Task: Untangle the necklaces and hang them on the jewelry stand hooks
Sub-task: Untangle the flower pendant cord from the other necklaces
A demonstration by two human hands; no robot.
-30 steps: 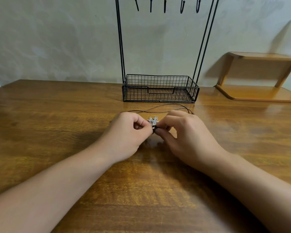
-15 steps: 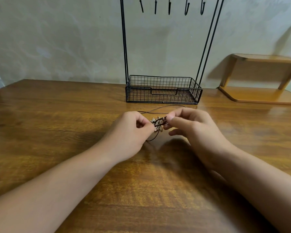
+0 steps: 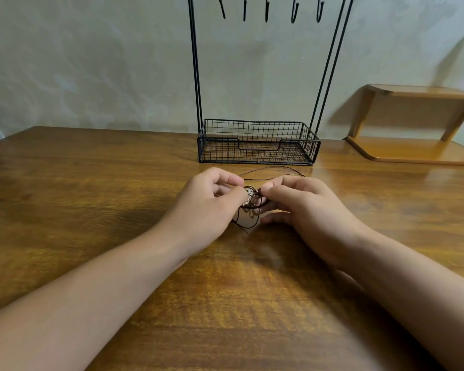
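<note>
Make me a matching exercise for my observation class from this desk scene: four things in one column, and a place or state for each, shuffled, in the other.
Things:
1. tangled necklaces
2. hooks
3. wire basket
4. wooden shelf

Places or states:
A. bare, high on the jewelry stand
B. far right, by the wall
C. pinched between left hand and right hand
D. base of the stand, on the table

Pairs: 1-C, 2-A, 3-D, 4-B

Wooden table (image 3: pixel 91 210), corner shelf (image 3: pixel 418 151), wall (image 3: pixel 91 62)
</note>
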